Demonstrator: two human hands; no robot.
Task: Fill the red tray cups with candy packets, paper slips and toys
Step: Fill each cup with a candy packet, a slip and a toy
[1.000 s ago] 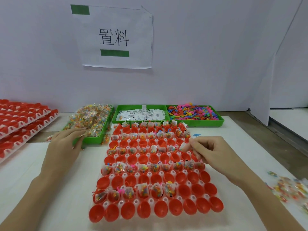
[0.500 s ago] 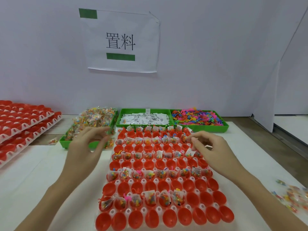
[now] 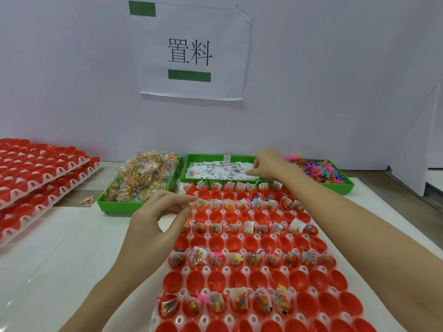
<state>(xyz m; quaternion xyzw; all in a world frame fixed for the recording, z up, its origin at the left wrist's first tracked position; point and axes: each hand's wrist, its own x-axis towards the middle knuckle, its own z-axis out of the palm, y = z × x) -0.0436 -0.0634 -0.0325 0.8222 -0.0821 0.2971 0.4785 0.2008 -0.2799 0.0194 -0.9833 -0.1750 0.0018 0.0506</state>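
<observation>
- The desk [image 3: 60, 248] is white and fills the bottom of the frame.
- The red tray [image 3: 251, 271] lies in the lower middle. Every other row of cups has things in it. It looks bigger and nearer than half a second ago.
- A stack of red trays [image 3: 40, 176] sits at the left edge.
- Three green bins stand in a row behind the red tray. The left bin holds candy packets [image 3: 141, 178]. The middle bin holds paper slips [image 3: 215, 170]. The right bin holds toys [image 3: 318, 167].
- A paper sign [image 3: 191, 51] hangs on the wall at the top middle.
- The right hand [image 3: 271, 164] was over the tray's far right cups half a second ago. Now it has gone up to the middle bin. Its grip is curled at the paper slips, but I cannot tell if it has one.
- The left hand [image 3: 158, 221] was near the candy bin. Now it is at the tray's left side, fingers close together. I cannot tell if they pinch anything.
</observation>
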